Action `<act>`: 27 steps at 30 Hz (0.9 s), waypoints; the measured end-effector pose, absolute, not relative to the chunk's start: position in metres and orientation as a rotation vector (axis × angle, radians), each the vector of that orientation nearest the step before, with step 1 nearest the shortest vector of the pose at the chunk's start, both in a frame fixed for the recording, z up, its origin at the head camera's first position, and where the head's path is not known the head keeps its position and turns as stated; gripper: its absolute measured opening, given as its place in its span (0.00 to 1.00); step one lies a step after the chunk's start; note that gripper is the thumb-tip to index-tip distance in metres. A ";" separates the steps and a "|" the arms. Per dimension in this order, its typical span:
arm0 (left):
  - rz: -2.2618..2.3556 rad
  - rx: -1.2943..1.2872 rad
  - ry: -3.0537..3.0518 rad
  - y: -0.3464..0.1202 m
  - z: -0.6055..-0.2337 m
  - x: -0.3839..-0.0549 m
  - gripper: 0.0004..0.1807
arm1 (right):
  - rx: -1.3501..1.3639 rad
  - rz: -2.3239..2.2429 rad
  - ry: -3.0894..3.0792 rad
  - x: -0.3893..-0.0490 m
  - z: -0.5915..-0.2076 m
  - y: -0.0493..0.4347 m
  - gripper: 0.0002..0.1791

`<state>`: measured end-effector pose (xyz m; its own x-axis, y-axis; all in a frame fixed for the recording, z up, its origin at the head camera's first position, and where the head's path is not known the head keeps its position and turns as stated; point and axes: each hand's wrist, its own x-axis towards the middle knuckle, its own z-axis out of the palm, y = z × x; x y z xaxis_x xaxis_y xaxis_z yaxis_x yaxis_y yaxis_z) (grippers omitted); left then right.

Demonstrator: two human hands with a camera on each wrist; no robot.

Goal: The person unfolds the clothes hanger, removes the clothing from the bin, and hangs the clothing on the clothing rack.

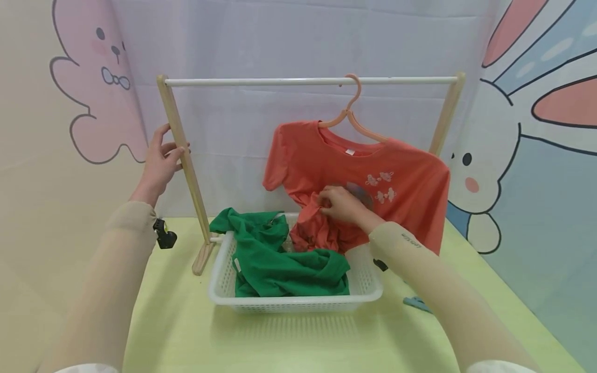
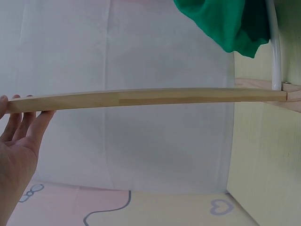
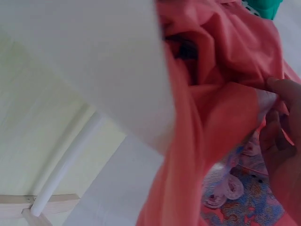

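A coral-red T-shirt (image 1: pixel 298 160) hangs on an orange hanger (image 1: pixel 354 116), whose hook is over the white rail of a clothes rack. Its lower part is bunched and dips into a white basket (image 1: pixel 298 300). My right hand (image 1: pixel 344 206) pinches a fold of this shirt, fingertips on the cloth in the right wrist view. Further left, my left hand (image 1: pixel 160 165) grips the rack's left wooden post (image 2: pixel 141 96) between thumb and fingers. A crumpled green garment (image 1: pixel 289 272) lies in the basket and drapes over its back left corner.
The white rail (image 1: pixel 261 82) runs across to the right post (image 1: pixel 446 114). A blue-grey clip (image 1: pixel 416 303) lies on the pale yellow table (image 1: pixel 298 347), right of the basket. White cloth (image 1: pixel 224 150) hangs behind, with cartoon-printed panels at both sides.
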<state>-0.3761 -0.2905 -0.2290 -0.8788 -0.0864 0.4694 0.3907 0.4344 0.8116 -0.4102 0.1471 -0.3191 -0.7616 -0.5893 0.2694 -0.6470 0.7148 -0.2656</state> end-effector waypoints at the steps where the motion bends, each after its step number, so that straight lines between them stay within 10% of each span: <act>1: -1.448 -0.256 -2.245 -0.290 -0.229 -0.376 0.33 | 0.980 0.526 -2.749 -0.411 -0.318 0.147 0.07; 27: -1.441 -0.242 -2.249 -0.286 -0.227 -0.371 0.33 | 0.436 1.031 -2.128 -0.431 -0.288 0.234 0.11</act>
